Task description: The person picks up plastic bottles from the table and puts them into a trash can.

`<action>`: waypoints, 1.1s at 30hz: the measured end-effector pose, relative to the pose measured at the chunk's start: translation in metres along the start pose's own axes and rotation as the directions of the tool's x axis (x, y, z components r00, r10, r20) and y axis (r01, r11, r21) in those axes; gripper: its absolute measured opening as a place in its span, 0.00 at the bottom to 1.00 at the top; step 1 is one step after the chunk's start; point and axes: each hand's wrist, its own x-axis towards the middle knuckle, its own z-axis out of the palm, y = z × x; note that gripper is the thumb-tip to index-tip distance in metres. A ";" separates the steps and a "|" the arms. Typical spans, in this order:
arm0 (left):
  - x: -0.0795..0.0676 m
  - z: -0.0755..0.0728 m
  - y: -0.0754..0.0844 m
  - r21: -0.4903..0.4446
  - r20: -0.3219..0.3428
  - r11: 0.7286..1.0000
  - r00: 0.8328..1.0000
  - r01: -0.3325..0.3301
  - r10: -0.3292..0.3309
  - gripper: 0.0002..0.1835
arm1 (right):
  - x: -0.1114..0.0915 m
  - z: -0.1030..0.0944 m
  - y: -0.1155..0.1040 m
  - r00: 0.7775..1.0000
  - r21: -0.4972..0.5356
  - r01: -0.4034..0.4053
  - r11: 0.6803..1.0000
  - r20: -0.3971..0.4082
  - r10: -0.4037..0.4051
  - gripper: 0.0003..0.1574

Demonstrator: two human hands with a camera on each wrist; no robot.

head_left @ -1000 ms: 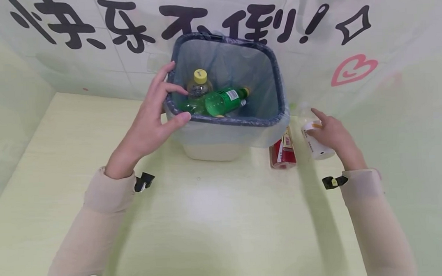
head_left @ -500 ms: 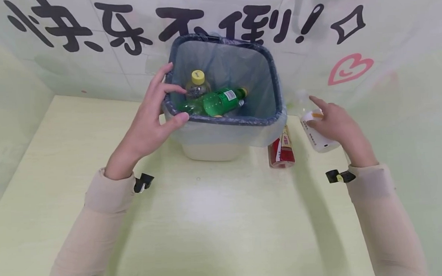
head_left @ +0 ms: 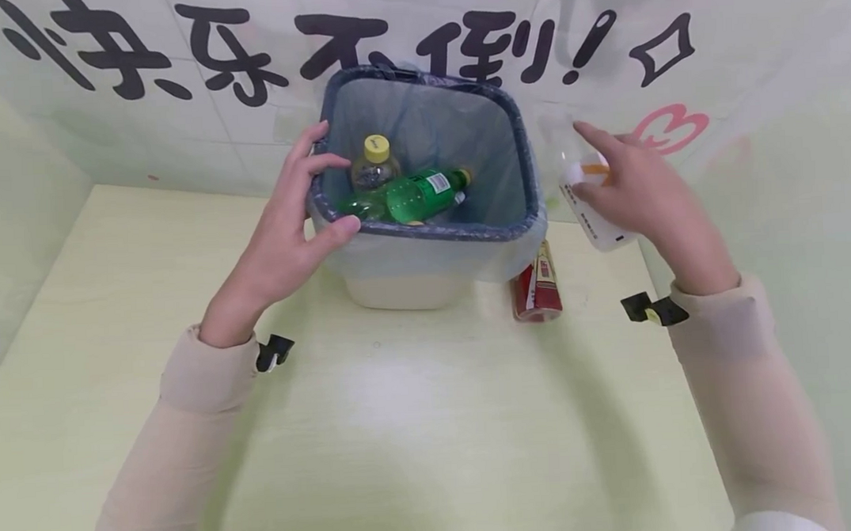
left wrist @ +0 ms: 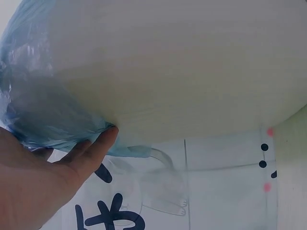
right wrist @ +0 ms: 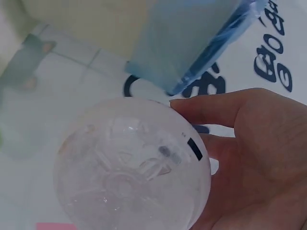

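A trash bin (head_left: pixel 401 293) with a blue plastic liner (head_left: pixel 472 230) folded over its rim stands near the back wall. My left hand (head_left: pixel 275 240) holds its left front corner, thumb over the front rim; in the left wrist view, fingers touch the liner under the rim. My right hand (head_left: pixel 643 185) grips a clear plastic bottle (head_left: pixel 598 218) with a white label, raised beside the bin's right side. The right wrist view shows this bottle's round base (right wrist: pixel 124 182). Inside the bin lie green plastic bottles (head_left: pixel 422 196) and a yellow-capped clear bottle (head_left: pixel 375 149).
A red bottle (head_left: pixel 538 292) lies on the pale table (head_left: pixel 405 456), at the bin's front right, partly covered by the liner's overhang. Behind the bin hangs a white wall sheet (head_left: pixel 250 158) with black characters; a side wall stands close to the right hand.
My right hand has lifted the clear bottle off the table, upward toward the back wall. My left hand keeps its place on the bin rim; the red bottle stays where it was.
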 end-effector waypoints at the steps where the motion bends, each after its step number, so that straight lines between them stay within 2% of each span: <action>1: 0.000 0.001 0.000 -0.003 0.003 1.000 1.000 0.001 -0.001 0.32 | 0.000 -0.003 -0.004 1.000 -0.006 -0.002 1.000 -0.003 0.002 0.47; 12: -0.001 0.002 -0.001 0.002 -0.003 1.000 1.000 0.002 -0.002 0.32 | 0.002 -0.022 -0.036 0.998 -0.035 0.042 0.999 -0.044 -0.044 0.48; 19: -0.002 0.000 -0.002 0.006 -0.005 1.000 1.000 0.006 -0.006 0.31 | 0.005 -0.041 -0.063 0.986 -0.087 0.118 0.989 -0.106 -0.127 0.47; 26: -0.002 0.001 -0.003 0.024 -0.009 1.000 1.000 -0.015 0.015 0.33 | 0.011 -0.045 -0.098 0.978 -0.125 0.203 0.971 -0.026 -0.208 0.48; 33: -0.002 0.001 -0.002 0.018 0.001 1.000 1.000 -0.008 0.008 0.33 | 0.024 -0.041 -0.115 0.967 -0.155 0.253 0.955 0.003 -0.256 0.47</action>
